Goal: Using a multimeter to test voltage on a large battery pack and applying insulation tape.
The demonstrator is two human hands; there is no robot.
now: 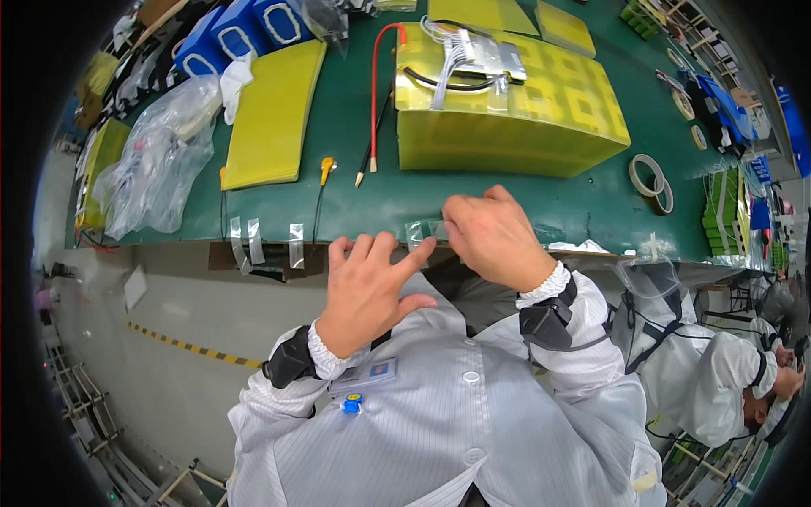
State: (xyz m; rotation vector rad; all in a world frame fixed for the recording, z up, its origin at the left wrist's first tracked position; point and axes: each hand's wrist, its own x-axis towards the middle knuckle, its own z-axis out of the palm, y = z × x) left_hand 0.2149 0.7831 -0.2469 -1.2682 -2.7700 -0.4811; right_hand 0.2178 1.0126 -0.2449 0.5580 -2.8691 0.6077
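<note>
At bench edge: clear tape strip (425, 230) between hands

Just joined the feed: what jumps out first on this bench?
The big yellow-wrapped block with red and black cables sits at the centre of the green table. At the near edge, the left hand and right hand pinch a clear tape strip. More clear tape strips hang off the edge to the left.
</note>
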